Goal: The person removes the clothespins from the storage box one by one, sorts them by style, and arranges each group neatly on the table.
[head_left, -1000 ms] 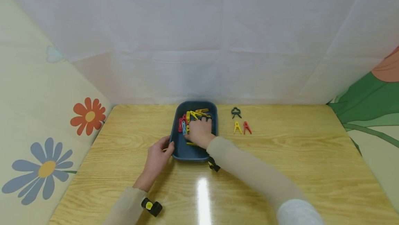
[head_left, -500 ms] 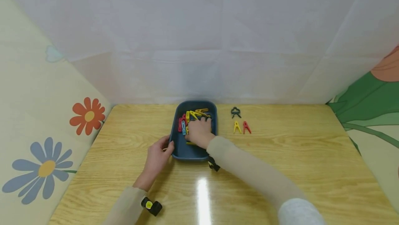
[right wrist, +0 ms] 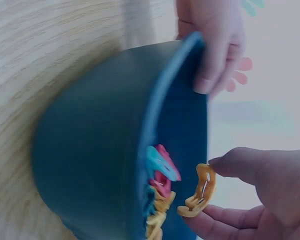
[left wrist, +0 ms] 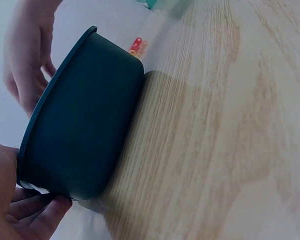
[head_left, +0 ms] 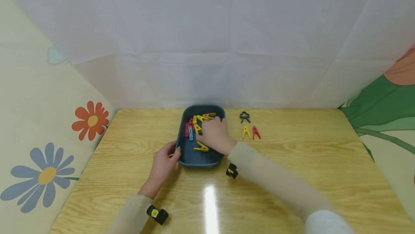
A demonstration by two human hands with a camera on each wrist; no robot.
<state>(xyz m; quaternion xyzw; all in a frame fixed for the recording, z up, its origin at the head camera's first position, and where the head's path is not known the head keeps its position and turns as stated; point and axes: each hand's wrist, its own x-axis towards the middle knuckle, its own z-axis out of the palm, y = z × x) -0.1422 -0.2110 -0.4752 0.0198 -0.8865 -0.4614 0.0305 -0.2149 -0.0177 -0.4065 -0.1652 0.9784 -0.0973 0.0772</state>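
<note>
From my feed, I have the right hand [head_left: 215, 135] over the right part of the blue bin [head_left: 196, 159], pinching an amber clip [right wrist: 202, 192] between thumb and fingers; the right wrist view puts it at the bin's mouth, apart from the pile. I have the left hand [head_left: 165, 162] gripping the bin's near-left wall, thumb over the rim. Inside the bin I count a light blue clip [head_left: 190, 133] beside red clips [head_left: 187, 130] on the left, a yellow clip [head_left: 202, 147] alone toward the near end, and a brownish clip [head_left: 209, 115] at the far end; the right hand hides some contents. On the wood table [head_left: 291, 162], right of the bin, I get a dark green clip [head_left: 245, 117] behind a lone yellow peg [head_left: 246, 132] and a red peg [head_left: 256, 132], side by side. White cloth [head_left: 207, 46] hangs behind.
</note>
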